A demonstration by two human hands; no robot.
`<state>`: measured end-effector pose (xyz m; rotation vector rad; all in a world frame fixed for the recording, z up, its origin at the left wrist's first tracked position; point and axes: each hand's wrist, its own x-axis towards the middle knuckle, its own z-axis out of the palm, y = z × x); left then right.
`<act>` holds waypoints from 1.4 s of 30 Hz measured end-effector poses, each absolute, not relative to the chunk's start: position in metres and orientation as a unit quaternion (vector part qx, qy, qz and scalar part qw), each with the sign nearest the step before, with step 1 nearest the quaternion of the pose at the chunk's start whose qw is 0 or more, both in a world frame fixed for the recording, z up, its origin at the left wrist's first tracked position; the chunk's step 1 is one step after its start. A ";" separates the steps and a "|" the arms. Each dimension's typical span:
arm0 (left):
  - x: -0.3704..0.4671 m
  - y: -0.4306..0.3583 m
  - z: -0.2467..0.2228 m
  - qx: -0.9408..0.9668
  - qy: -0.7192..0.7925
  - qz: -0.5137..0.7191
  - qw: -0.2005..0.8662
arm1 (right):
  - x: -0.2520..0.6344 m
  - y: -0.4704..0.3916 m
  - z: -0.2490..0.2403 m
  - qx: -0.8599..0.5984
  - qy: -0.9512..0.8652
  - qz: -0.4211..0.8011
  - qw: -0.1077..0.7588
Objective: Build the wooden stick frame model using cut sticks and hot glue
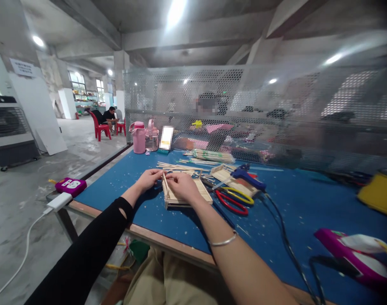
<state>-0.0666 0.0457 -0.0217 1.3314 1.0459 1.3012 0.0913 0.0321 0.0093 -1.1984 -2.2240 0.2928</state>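
Observation:
A small tray-like frame of pale wooden sticks (187,200) lies on the blue table in front of me. My left hand (149,179) pinches at its left side, by a stick that stands up there. Reaching over the frame, my right hand (182,186) has its fingers closed at the inner face of that same side. What the right fingertips hold is partly hidden. Loose wooden sticks (174,166) lie just beyond both hands. To the right rest scissors (233,201) with red and yellow handles, and a blue glue gun (249,177) over another wooden stick piece (225,173).
Bundled sticks (214,156) lie at the back, before a perforated metal screen (180,97). A pink flask (138,137) and a phone (166,137) stand at the back left. A black cable (284,237) crosses the right side. A purple case (70,186) sits at the left corner.

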 end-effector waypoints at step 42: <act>-0.063 0.043 -0.024 0.538 0.450 0.540 0.466 | 0.092 0.036 0.006 -0.449 -0.832 0.123 0.301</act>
